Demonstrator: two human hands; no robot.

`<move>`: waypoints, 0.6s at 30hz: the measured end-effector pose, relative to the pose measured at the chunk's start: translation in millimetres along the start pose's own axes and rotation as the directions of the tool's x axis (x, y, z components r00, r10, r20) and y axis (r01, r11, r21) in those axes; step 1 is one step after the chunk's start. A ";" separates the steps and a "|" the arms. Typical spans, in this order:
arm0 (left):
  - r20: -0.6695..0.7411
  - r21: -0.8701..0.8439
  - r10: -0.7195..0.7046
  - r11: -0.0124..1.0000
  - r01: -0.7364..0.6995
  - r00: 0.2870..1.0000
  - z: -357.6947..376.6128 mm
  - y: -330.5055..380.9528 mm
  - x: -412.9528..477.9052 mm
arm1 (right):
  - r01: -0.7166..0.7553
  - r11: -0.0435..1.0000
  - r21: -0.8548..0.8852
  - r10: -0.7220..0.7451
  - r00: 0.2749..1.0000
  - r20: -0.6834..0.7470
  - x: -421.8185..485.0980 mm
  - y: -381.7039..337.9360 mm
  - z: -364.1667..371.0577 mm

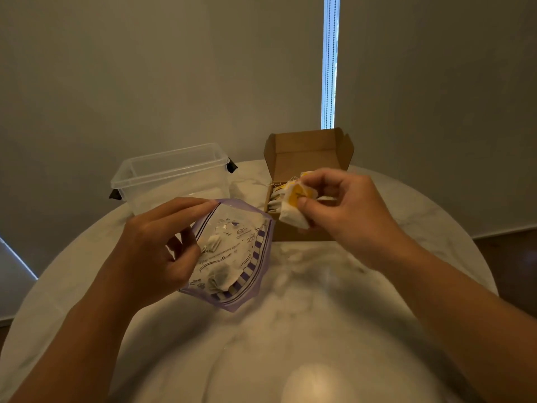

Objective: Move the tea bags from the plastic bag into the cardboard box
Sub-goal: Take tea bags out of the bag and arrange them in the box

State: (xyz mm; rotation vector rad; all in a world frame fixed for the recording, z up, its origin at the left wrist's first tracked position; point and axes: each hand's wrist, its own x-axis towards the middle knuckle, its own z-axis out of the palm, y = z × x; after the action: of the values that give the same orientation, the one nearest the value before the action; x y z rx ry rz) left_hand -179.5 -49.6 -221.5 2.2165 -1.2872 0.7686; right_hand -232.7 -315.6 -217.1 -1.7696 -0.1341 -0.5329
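From my end the step in hand is the drop. The right hand [343,207] pinches a small clutch of tea bags [293,207] between thumb and curled fingers, right at the near-left corner of the open cardboard box [308,149], whose lid stands up at the back. The left hand [157,245] holds the plastic bag [238,257] by its mouth, forefinger stretched along the purple zip edge, so that it gapes open and tilts above the marble table [305,286]. A few leftover tea bags [223,279] show through the printed film, low in the bag. I would carry the clutch further over the box opening before loosening the pinch, since at the corner a careless release could spill one onto the table. A row of packed bags [274,199] stands on edge inside the box, so I judge it best to lower the new ones alongside that row, flat sides together, instead of dropping them on top (the strings and yellow tags look tangled, and I would not tug at them). The bag hand should hold the mouth wide for the next reach. The clear plastic tub [174,173] behind the bag plays no part.
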 end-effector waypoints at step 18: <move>-0.004 -0.036 -0.004 0.999 0.004 1.000 1.1 0.5 1.5 | -0.071 0.807 -0.586 0.051 0.997 -0.051 111.7 51.8 -42.4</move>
State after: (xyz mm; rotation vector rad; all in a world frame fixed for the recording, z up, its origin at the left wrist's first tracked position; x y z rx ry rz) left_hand -179.0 -51.5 -221.3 2.1872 -1.2849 0.7418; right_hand -126.6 -390.7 -208.9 -2.3624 0.1307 -0.5960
